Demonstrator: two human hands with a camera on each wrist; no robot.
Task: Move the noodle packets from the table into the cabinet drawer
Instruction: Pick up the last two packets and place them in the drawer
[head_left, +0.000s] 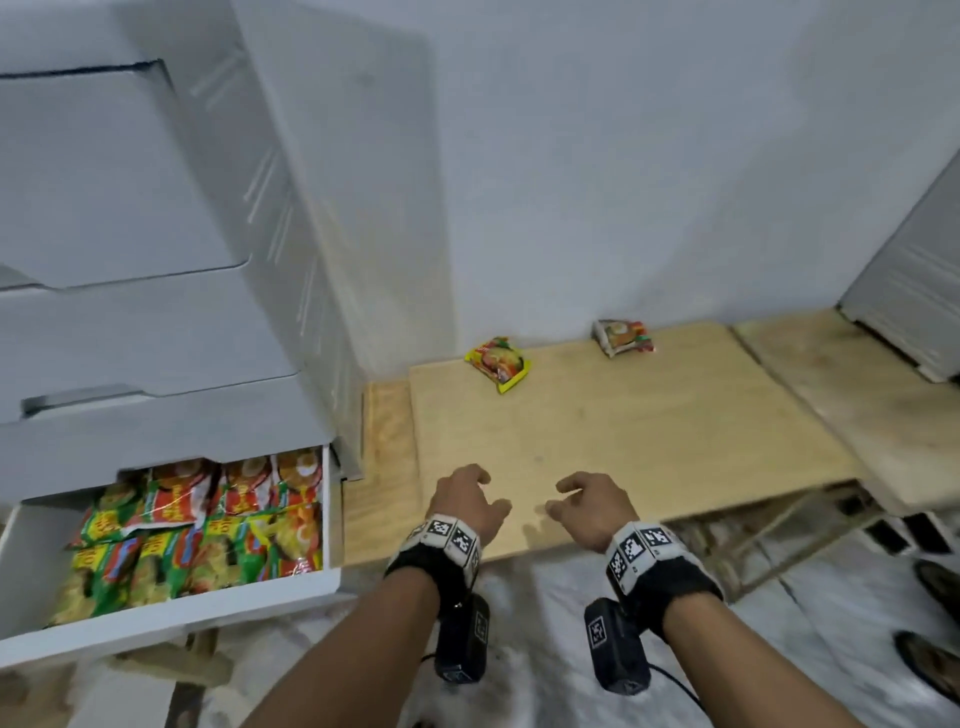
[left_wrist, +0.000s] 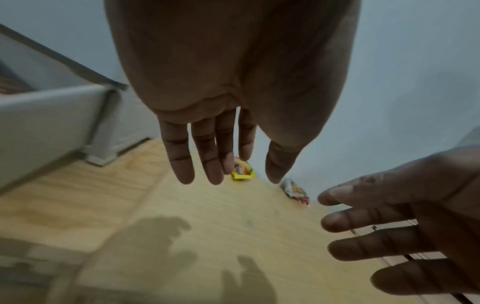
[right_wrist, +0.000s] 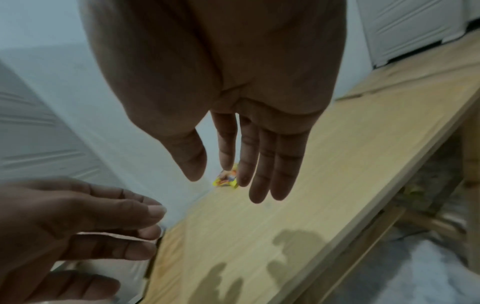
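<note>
Head view: two noodle packets, a yellow packet (head_left: 498, 364) and a pale packet (head_left: 622, 338), lie on the table (head_left: 649, 441) well beyond both sets of fingertips. Left hand (head_left: 465, 501) and right hand (head_left: 587, 512) hover loose, fingers relaxed and empty — best reach far, one packet per hand, then swing left to the open drawer (head_left: 171, 618).

No word, brand name or number can be read anywhere. The yellow noodle packet (head_left: 498, 364) at twelve o'clock on the table (head_left: 649, 441) and the white noodle packet (head_left: 622, 338) at one o'clock bear printed wrappers, but the lettering is too small and blurred to make out. The same goes for the packets in the open drawer (head_left: 171, 618) at nine o'clock. The only signs are black-and-white square coded markers on the wristbands (head_left: 447, 535) and on the black units (head_left: 460, 644) under the wrists; they carry no letters.
</note>
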